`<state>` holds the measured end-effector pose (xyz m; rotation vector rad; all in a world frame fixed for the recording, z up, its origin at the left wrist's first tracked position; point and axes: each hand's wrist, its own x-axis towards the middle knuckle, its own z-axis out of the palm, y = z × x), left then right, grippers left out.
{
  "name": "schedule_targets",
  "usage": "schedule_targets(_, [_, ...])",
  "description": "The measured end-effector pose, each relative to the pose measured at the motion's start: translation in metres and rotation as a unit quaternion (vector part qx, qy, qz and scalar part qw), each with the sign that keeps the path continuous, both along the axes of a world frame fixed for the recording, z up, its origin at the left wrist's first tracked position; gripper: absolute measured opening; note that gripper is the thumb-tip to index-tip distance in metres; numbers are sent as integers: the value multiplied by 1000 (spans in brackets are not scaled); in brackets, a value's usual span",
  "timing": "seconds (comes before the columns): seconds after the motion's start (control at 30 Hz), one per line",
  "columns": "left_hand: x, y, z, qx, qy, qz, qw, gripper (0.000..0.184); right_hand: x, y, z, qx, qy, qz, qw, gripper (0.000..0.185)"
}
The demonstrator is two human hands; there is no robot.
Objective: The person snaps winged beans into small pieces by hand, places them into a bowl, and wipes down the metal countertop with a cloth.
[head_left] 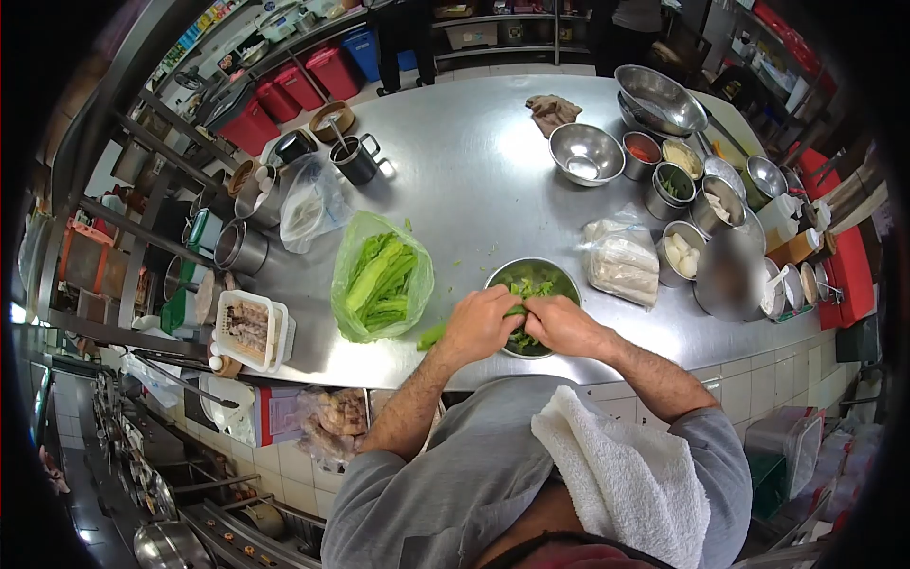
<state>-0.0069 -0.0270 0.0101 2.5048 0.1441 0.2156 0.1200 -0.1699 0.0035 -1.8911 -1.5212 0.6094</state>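
Observation:
My left hand (482, 325) and my right hand (566, 325) meet over a steel bowl (567, 279), closed on a green lettuce leaf (516, 310) between them. Part of that leaf is hidden by my fingers. Torn green pieces (534, 286) lie inside the bowl. Left of the bowl stands an open plastic bag (343, 305) of long lettuce leaves (379, 275). A pale green stalk end (431, 336) sticks out beside my left wrist.
Right of the bowl lies a wrapped white package (621, 261). Several steel containers crowd the table's right side, near an empty steel bowl (587, 155). At left are a dark metal mug (355, 161), a clear bag (313, 204) and a white basket (252, 330).

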Motion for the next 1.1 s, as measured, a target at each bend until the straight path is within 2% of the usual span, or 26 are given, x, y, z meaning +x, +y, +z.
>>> schedule_targets(0.07, [-2,2,-3,-28,-12,-10,999,19,-2,-2,1,15,4,2,1000,20])
schedule_targets(0.13, [-4,3,-3,-96,-32,-32,994,19,-3,-4,0,36,62,1,997,19])
schedule_targets(0.2, [-4,3,-4,-104,-34,-28,994,19,-3,-5,-6,49,72,-9,996,21])
schedule_targets(0.27, [-4,2,-7,-116,-36,-21,992,19,-2,-7,-8,5,204,-49,978,22])
schedule_targets(0.3, [-3,2,-9,-139,-39,-18,989,19,-1,-8,-10,0,204,-46,978,22])
schedule_targets(0.37, [-3,3,-10,-166,-43,-1,985,19,-1,-7,-16,-27,371,-89,924,22])
schedule_targets(0.4, [-3,3,-9,-205,-46,3,978,19,-2,-5,-15,-35,372,-79,924,22])
schedule_targets(0.47, [-3,1,-13,-245,-51,16,968,20,-3,-1,-10,-24,578,-151,802,21])
schedule_targets(0.53, [1,-2,-19,-291,-138,48,945,22,-6,3,-9,-6,580,-155,800,21])
schedule_targets(0.6, [3,-6,-25,-300,-144,69,941,20,-6,7,-3,56,594,-162,786,18])
schedule_targets(0.63, [5,-8,-33,-410,-167,90,892,20,-3,9,-7,69,523,-142,837,19])
schedule_targets(0.67, [7,-9,-38,-514,-186,108,831,19,-2,11,-5,69,524,-145,836,19])
schedule_targets(0.7, [6,-9,-34,-546,-182,110,810,20,-2,14,-1,83,485,-129,861,20])
schedule_targets(0.73, [5,-9,-30,-548,-178,109,810,20,-2,17,4,95,445,-112,883,20])
schedule_targets(0.8, [5,-9,-26,-600,-203,135,762,18,-3,23,11,96,432,-109,890,20])
schedule_targets(0.87, [4,-6,-27,-601,-218,122,759,19,-4,30,14,103,483,-104,863,19])
schedule_targets(0.9, [3,-5,-27,-626,-228,124,736,19,-4,34,9,102,540,-98,830,18])
schedule_targets(0.93, [3,-4,-26,-649,-237,125,712,20,-5,35,8,103,540,-100,830,18])
schedule_targets(1.0, [2,-3,-27,-656,-241,126,704,19,-9,38,7,85,610,-116,779,18])
schedule_targets(1.03, [1,-2,-25,-667,-251,140,687,18,-10,37,7,85,610,-115,780,18])
schedule_targets(1.1, [-2,6,-18,-677,-262,155,670,17,-14,33,6,56,512,-108,850,19])
